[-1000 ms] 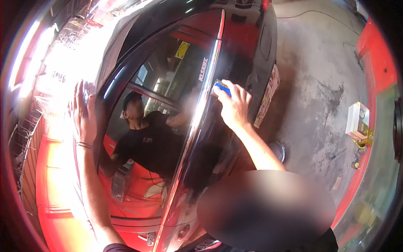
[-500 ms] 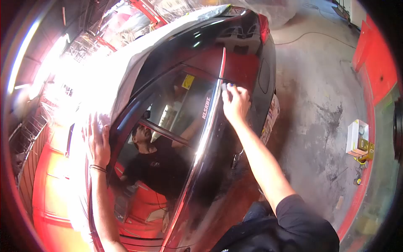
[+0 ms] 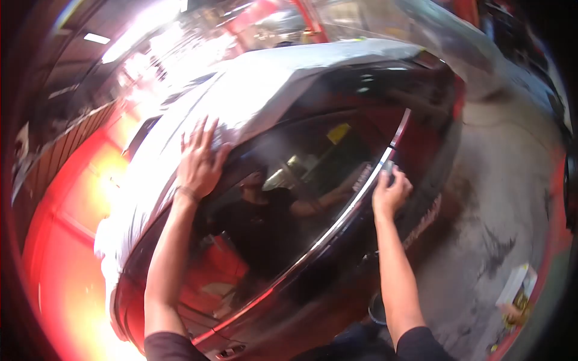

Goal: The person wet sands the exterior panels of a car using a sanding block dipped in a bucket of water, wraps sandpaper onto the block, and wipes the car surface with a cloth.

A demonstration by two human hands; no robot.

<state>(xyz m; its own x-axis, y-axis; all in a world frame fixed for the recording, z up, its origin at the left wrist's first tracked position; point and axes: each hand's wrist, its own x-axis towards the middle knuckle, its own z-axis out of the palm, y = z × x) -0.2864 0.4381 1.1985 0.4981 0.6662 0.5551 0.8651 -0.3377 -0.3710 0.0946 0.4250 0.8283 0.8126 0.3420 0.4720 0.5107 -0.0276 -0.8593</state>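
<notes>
Right hand (image 3: pixel 392 192), right of center, is pinching a small block (image 3: pixel 389 167) with its fingers; block is sitting at the chrome trim strip (image 3: pixel 344 216), partly hidden, exact contact unclear. Left hand (image 3: pixel 200 161), left of center, is resting with fingers spread at the dark car (image 3: pixel 328 271)'s roof edge, by the white cover (image 3: pixel 250 87). Trim is running lower left to upper right under the window (image 3: pixel 319 159). Box (image 3: pixel 516 286) is standing on the floor (image 3: pixel 481 186), lower right.
</notes>
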